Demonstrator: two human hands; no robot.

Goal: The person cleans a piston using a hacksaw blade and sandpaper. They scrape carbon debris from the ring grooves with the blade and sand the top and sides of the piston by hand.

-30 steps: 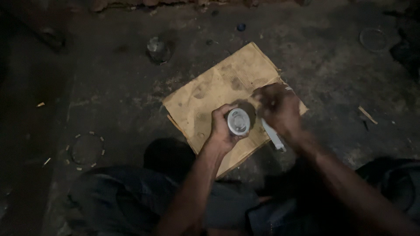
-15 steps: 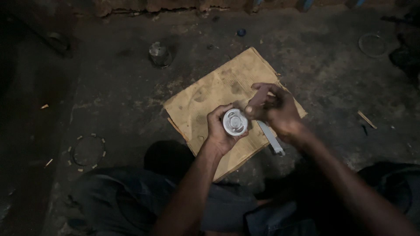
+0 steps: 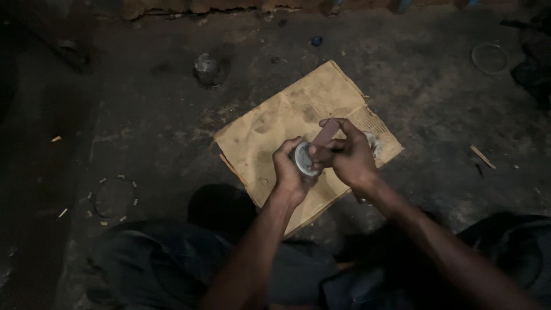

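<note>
While the left hand point(image 3: 288, 172) is wrapping its grip around a small round metal part point(image 3: 302, 158), holding it above the stained cardboard sheet point(image 3: 270, 123), the right hand point(image 3: 346, 154) is pressing a reddish-brown strip point(image 3: 325, 133) against the part's face, fingers clamped on the strip. Both hands are touching over the cardboard, which is lying on the dark floor point(image 3: 143, 115). A small metal cup point(image 3: 208, 68) is standing well apart, farther back.
</note>
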